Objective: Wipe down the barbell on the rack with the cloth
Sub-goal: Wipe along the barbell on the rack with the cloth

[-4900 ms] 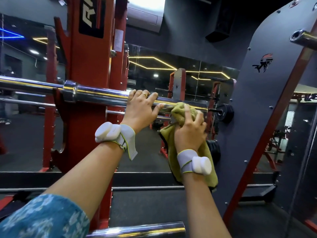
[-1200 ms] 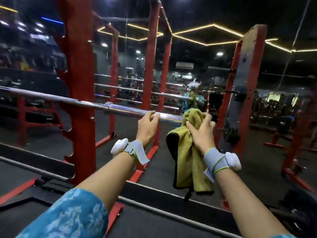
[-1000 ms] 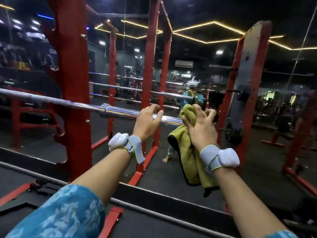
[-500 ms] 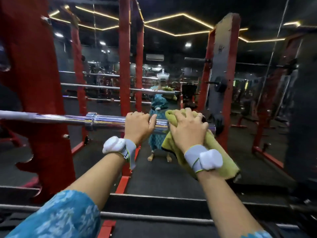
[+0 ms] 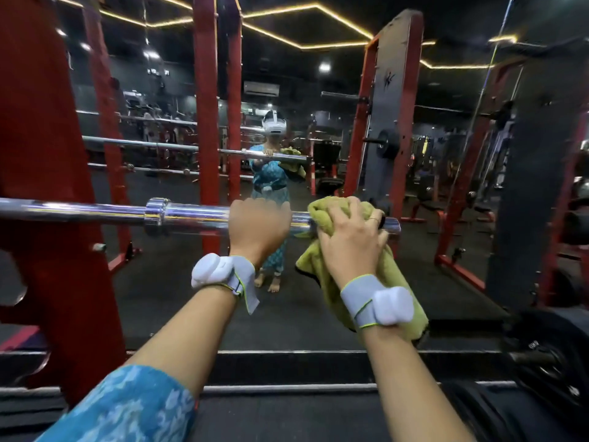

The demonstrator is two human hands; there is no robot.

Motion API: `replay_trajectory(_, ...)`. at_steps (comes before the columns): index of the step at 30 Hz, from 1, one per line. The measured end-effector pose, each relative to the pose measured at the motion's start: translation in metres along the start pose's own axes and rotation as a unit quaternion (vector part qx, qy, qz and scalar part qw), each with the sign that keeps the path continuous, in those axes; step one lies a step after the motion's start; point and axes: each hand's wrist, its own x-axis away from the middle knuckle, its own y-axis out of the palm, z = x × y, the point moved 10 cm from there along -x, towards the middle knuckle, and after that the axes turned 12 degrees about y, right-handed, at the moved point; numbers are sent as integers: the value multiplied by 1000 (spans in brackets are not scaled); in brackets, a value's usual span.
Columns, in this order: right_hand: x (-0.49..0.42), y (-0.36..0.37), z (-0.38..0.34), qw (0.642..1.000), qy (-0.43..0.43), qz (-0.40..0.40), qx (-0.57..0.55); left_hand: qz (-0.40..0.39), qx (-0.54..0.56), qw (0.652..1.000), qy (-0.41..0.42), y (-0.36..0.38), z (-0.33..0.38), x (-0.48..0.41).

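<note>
Head view: cloth bunched on barbell, mid-frame

One barbell (image 5: 95, 213) lies across frame centre on the red rack (image 5: 47, 154). It looks chrome, stiff, heavy and likely slick, and probably won't shift. One cloth (image 5: 322, 208), soft and limp, sits bunched over the barbell right of centre, tail hanging. Right hand (image 5: 350, 240) clutches it around the barbell, and it is best gripped bunched like that. Left hand (image 5: 258, 224) curls round bare barbell just beside. Two hands total.

Chrome barbell (image 5: 191, 215) lies horizontal on the red rack (image 5: 47, 154). Yellow-green cloth (image 5: 323, 272) is bunched over the bar near its right end, with the remainder hanging below.
</note>
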Motion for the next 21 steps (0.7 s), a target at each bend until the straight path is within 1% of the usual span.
replay_trajectory(3,15,-1,3,999,-33,26,-24,14,-3,1000,-7,-3,-1,0)
replay_trajectory(5,12,1,14,999,-25,26,-24,16,-2,1000,-12,-4,-1,0)
replay_trajectory(8,-4,2,44,997,71,1,-16,15,0,1000,-14,-2,-1,1)
replay_trajectory(10,-12,-4,47,994,111,2,-19,16,3,1000,-17,-2,-2,1)
replay_trajectory(11,-14,-4,41,994,108,-1,-14,18,4,1000,-18,-2,-2,0)
replay_trajectory(12,-13,-4,30,996,88,-1,-7,21,2,1000,-18,-3,-1,1)
replay_trajectory(14,-1,-5,5,1000,20,23,0,25,0,1000,-16,-3,-1,1)
replay_trajectory(16,15,-2,-5,999,-27,39,-21,24,2,1000,-15,-2,-1,1)
replay_trajectory(19,27,4,6,997,-46,40,-45,29,2,999,-14,-2,-1,2)
replay_trajectory(21,21,4,23,997,-17,56,-41,31,1,999,-14,-3,-2,1)
